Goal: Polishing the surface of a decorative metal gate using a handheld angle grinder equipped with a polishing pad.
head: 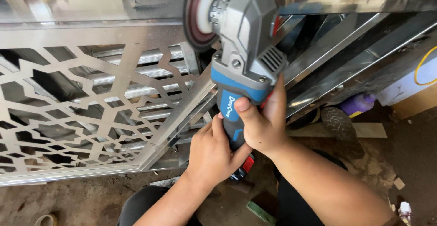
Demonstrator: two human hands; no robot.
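Overhead of both hands stands the biggest thing in view, a polished steel gate frame (91,12), its top rail bright as a mirror, with a cut-out lattice panel (68,116) of star and polygon shapes filling the space to the left of the hands. To the right of the hands, slanted steel bars (346,48) run up and away. Between these, held upright, is a grey and blue angle grinder (246,57); its round disc (200,14) sits above the hands, close against the frame's upper rail, though whether it touches the metal I cannot tell.

The right hand (261,123) is wrapped around the grinder's body, thumb laid across the blue grip. The left hand (211,155) is closed around the lower handle just beneath it, the two hands touching.

As a judgement: the disc sits close to thin lattice edges, so a tilt of the wrists could let it catch an edge and kick the tool back toward the forearms, or score the mirror finish.

Below the hands is a rough, dusty concrete floor (82,201) with scraps. Right of the hands lie a worn shoe sole (341,125), a purple bottle (357,104) and a cardboard box (416,103).
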